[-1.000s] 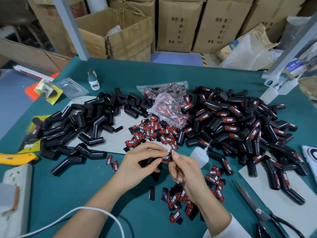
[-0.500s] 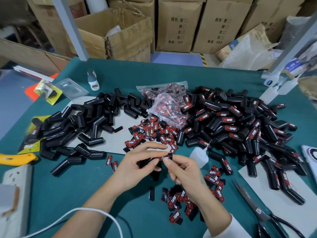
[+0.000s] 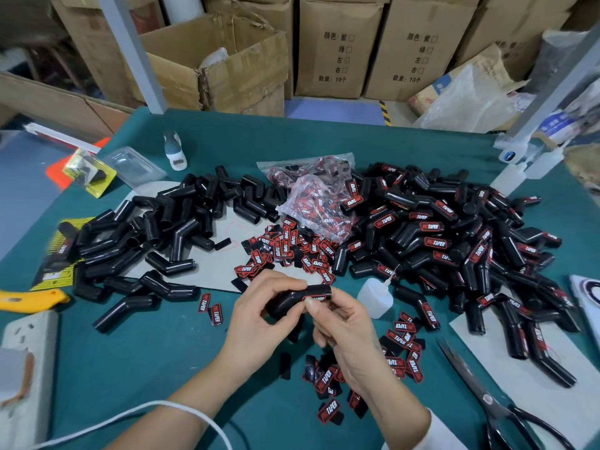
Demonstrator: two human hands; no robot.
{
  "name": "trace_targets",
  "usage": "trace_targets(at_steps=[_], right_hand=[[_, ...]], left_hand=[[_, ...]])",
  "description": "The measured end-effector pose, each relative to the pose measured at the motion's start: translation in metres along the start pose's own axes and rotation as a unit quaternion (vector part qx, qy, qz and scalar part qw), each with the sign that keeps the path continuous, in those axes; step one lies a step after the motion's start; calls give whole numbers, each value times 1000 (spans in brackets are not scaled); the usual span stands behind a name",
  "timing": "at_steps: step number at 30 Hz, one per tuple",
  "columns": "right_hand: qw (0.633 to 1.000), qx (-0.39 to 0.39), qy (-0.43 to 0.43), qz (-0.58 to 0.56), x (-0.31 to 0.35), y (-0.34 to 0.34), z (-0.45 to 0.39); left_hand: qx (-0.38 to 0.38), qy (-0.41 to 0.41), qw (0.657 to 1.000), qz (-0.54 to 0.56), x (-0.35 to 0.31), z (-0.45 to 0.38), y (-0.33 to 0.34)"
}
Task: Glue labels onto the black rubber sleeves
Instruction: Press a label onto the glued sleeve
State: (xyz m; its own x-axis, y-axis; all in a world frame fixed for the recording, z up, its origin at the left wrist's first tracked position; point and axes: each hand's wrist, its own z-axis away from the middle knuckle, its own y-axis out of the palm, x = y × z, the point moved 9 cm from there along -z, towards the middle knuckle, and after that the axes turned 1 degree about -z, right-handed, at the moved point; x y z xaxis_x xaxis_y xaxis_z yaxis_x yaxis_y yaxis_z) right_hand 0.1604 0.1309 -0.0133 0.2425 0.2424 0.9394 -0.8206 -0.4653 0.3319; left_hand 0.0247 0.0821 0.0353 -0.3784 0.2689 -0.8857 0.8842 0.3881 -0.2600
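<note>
My left hand [image 3: 259,316] grips a bent black rubber sleeve [image 3: 292,298] above the green table. My right hand [image 3: 341,323] pinches the sleeve's right end, its thumb pressing on a red-and-black label [image 3: 316,298] stuck there. A pile of bare black sleeves [image 3: 152,241] lies to the left. Labelled sleeves [image 3: 454,241] are heaped on the right. Loose labels [image 3: 292,248] are scattered beyond my hands, and more labels [image 3: 331,384] lie under my right wrist. A small glue bottle [image 3: 373,295] stands just right of my hands.
Scissors [image 3: 487,397] lie at the lower right. A plastic bag of labels [image 3: 311,196] sits mid-table. A yellow cutter [image 3: 29,298] and a white power strip [image 3: 22,362] are at the left edge. Cardboard boxes [image 3: 337,47] stand behind the table.
The sleeve has turned in my hands so more of its body shows. My right thumb has slid onto the label at its right end.
</note>
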Motion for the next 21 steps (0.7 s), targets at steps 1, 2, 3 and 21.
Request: trace_targets(at_steps=[1, 2, 3, 21], right_hand=[[1000, 0, 2, -4, 1, 1, 0], [1000, -2, 4, -7, 1, 1, 1], [1000, -4, 7, -9, 2, 1, 1], [1000, 2, 20, -20, 1, 3, 1]], left_hand=[[0, 1, 1000, 0, 0, 0, 0], [-1, 3, 1000, -1, 0, 0, 0], [-2, 5, 1000, -3, 1, 0, 0], [6, -45, 997, 67, 13, -1, 1]])
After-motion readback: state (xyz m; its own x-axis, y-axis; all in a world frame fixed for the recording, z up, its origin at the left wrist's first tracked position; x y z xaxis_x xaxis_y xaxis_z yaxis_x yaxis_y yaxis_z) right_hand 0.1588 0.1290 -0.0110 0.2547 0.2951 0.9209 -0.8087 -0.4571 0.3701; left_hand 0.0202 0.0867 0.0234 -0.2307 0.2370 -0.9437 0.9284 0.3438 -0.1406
